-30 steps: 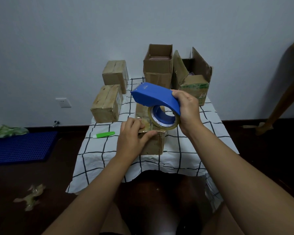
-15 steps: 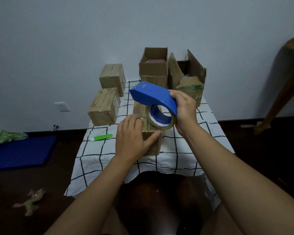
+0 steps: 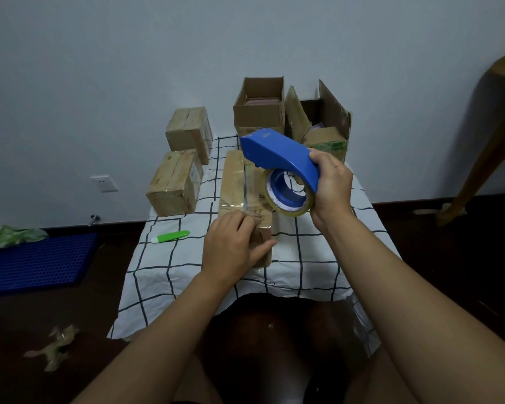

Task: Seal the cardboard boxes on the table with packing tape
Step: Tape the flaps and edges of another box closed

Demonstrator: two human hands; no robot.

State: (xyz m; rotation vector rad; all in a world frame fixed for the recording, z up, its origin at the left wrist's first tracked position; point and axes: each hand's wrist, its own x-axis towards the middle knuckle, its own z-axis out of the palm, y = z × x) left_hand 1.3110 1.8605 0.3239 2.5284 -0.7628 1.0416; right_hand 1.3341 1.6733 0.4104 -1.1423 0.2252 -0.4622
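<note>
A long cardboard box [image 3: 239,196] lies mid-table on the checked cloth [image 3: 303,258], its long axis running from the near edge toward the far wall, a clear tape strip along its top. The left hand [image 3: 231,252] grasps its near end, fingers on top, thumb along the near face. The right hand [image 3: 331,189] clenches the blue tape dispenser [image 3: 277,156] (roll hanging beneath), held above the box's right side, nose pointing far-left. Two closed boxes [image 3: 175,185] sit left, two open boxes [image 3: 260,112] far.
</note>
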